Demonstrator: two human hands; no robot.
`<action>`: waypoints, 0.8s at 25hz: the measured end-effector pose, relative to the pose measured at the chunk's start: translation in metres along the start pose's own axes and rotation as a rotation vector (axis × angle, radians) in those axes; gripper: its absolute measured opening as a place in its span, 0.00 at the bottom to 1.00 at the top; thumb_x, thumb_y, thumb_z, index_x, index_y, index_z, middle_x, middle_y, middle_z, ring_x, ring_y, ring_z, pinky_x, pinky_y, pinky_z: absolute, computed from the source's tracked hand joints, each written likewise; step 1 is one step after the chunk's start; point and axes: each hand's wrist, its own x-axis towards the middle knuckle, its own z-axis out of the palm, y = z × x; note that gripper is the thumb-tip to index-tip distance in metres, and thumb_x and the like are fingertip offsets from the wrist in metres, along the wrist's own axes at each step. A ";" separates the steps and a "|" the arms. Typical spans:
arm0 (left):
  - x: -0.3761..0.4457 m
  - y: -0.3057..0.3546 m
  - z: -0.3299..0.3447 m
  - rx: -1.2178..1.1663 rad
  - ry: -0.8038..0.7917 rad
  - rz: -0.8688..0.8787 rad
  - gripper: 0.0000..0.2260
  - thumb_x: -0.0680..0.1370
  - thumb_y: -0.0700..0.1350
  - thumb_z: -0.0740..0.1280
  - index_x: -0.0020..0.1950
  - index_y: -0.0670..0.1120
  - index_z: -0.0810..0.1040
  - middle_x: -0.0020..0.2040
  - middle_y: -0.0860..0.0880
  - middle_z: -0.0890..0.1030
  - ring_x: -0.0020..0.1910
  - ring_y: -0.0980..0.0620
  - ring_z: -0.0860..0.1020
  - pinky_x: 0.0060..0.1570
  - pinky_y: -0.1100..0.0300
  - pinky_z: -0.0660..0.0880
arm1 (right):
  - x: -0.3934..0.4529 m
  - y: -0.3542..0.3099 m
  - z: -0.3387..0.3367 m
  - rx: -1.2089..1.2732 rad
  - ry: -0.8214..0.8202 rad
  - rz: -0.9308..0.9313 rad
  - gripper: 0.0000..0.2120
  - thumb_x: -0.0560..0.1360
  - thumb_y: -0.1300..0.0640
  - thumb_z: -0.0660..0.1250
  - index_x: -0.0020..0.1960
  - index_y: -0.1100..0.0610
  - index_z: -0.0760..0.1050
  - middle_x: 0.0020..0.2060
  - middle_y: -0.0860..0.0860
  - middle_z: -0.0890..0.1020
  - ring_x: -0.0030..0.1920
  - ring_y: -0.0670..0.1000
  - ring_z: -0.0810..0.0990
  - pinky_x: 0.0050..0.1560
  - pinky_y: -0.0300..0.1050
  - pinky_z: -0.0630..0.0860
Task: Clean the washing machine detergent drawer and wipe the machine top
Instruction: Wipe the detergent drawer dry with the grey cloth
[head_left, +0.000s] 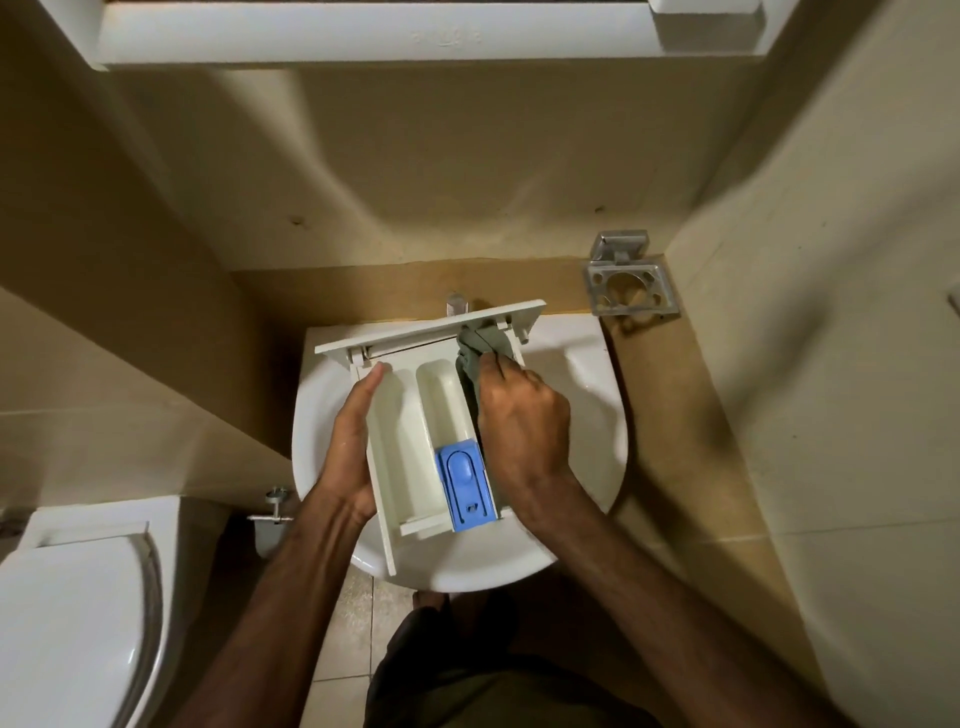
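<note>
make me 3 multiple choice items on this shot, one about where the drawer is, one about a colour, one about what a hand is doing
1. Where is the detergent drawer?
A. Slotted in the washing machine
B. Over the white sink
C. On the toilet lid

2. What colour is the insert at the near end of the drawer?
A. Blue
B. Red
C. Yellow

3. What is the right hand doing?
A. Hanging idle
B. Turning the tap
C. Pressing a grey-green cloth into the drawer's right compartment

Answers:
1 B, the drawer lies across the basin, steadied at its left wall by the left hand.
2 A, the insert is plainly blue against the cream plastic.
3 C, the fingers are curled on the cloth, which is bunched at the drawer's far right corner.
</note>
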 end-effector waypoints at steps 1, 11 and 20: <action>0.000 0.000 0.000 -0.007 0.007 0.000 0.23 0.83 0.57 0.62 0.34 0.50 0.88 0.35 0.49 0.85 0.32 0.51 0.84 0.36 0.61 0.82 | 0.000 -0.006 0.001 0.028 -0.045 0.021 0.21 0.62 0.66 0.82 0.55 0.61 0.86 0.46 0.55 0.89 0.37 0.53 0.87 0.30 0.42 0.79; 0.002 -0.001 -0.013 -0.083 -0.003 -0.026 0.23 0.82 0.59 0.60 0.40 0.47 0.88 0.37 0.48 0.85 0.36 0.48 0.84 0.40 0.58 0.82 | 0.017 0.004 -0.019 0.382 -0.509 -0.004 0.19 0.78 0.67 0.68 0.67 0.57 0.77 0.58 0.55 0.85 0.57 0.59 0.83 0.52 0.48 0.78; 0.003 -0.002 -0.013 -0.062 -0.004 -0.031 0.20 0.80 0.60 0.64 0.45 0.48 0.88 0.42 0.47 0.85 0.38 0.47 0.84 0.44 0.55 0.80 | -0.005 0.007 -0.044 0.313 -0.736 -0.014 0.04 0.77 0.65 0.71 0.49 0.59 0.77 0.46 0.54 0.85 0.48 0.56 0.86 0.48 0.53 0.85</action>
